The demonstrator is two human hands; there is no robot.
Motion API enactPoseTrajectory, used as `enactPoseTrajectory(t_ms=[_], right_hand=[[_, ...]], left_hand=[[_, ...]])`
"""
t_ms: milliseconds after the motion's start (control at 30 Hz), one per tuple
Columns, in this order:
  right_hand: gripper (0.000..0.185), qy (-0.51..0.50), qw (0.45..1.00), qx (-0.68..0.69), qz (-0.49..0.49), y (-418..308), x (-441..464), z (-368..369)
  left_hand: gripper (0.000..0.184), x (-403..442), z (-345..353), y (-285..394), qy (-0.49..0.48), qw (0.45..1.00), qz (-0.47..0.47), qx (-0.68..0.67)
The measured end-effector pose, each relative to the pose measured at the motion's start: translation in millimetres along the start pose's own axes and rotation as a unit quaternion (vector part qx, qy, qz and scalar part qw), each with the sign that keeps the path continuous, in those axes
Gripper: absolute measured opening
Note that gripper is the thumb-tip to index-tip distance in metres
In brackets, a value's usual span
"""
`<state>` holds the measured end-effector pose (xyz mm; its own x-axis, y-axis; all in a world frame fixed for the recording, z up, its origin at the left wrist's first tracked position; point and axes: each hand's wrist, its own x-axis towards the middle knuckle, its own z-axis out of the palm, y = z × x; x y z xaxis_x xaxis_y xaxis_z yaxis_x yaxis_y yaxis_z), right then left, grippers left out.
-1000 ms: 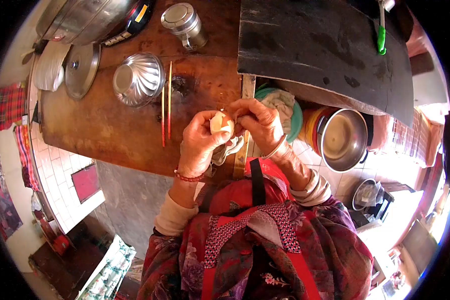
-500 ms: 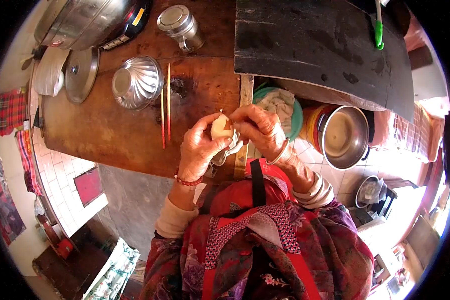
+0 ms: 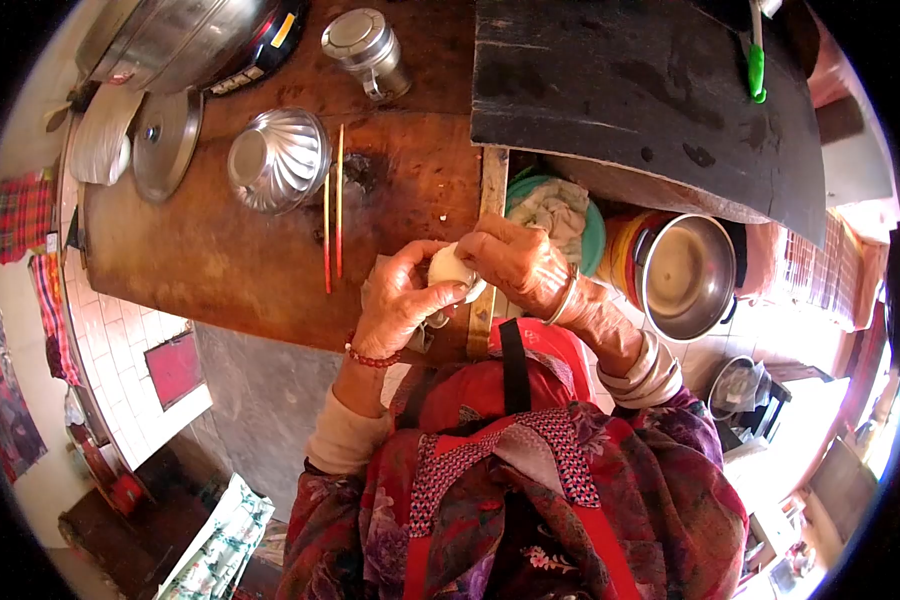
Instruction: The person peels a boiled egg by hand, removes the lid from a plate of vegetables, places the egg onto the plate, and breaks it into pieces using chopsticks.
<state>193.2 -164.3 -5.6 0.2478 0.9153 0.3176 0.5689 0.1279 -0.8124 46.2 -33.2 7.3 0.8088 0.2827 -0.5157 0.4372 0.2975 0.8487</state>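
My left hand (image 3: 398,305) is curled snug round a pale lump (image 3: 450,267), mid-frame near the edge of the table (image 3: 200,250). My right hand (image 3: 520,265) is bunched against it, can't tell if it's pinching. Looks partway to me: one white crumb (image 3: 444,216) down, what's left is hidden.
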Motion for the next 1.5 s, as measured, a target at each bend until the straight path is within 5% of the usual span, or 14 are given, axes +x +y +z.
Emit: enactPoseTrajectory(t_ms=[267, 333, 467, 567, 833, 967, 1100, 1367, 1500], right_hand=[[0.012, 0.093, 0.996, -0.014, -0.001, -2, -2, 8], [0.006, 0.139, 0.964, 0.13, 0.185, -2, -6, 12], [0.015, 0.133, 0.862, 0.39, 0.296, 8, -12, 14], [0.019, 0.129, 0.822, 0.451, 0.321, 7, -15, 15], [0.024, 0.116, 0.867, 0.382, 0.3, -1, -7, 19], [0.025, 0.097, 0.975, 0.146, 0.134, 4, -6, 22], [0.024, 0.1, 0.964, 0.171, 0.178, 0, -8, 25], [0.023, 0.108, 0.983, 0.017, 0.148, 0, -8, 33], [0.022, 0.14, 0.974, 0.028, 0.177, 3, -8, 37]], left_hand=[[0.045, 3, 4, -9, -0.006, 0.99, 0.047, -0.133], [0.047, 3, 5, -10, -0.013, 0.985, 0.06, -0.163], [0.055, 7, 8, -11, -0.02, 0.972, 0.084, -0.217], [0.057, 8, 9, -12, -0.007, 0.97, 0.099, -0.221], [0.05, 9, 10, -11, 0.01, 0.98, 0.103, -0.167], [0.043, 10, 10, -8, 0.032, 0.991, 0.11, -0.071], [0.039, 9, 10, -6, 0.045, 0.991, 0.103, -0.07], [0.036, 14, 6, -14, 0.098, 0.967, 0.144, 0.184], [0.035, 15, 7, -15, 0.092, 0.972, 0.144, 0.161]])
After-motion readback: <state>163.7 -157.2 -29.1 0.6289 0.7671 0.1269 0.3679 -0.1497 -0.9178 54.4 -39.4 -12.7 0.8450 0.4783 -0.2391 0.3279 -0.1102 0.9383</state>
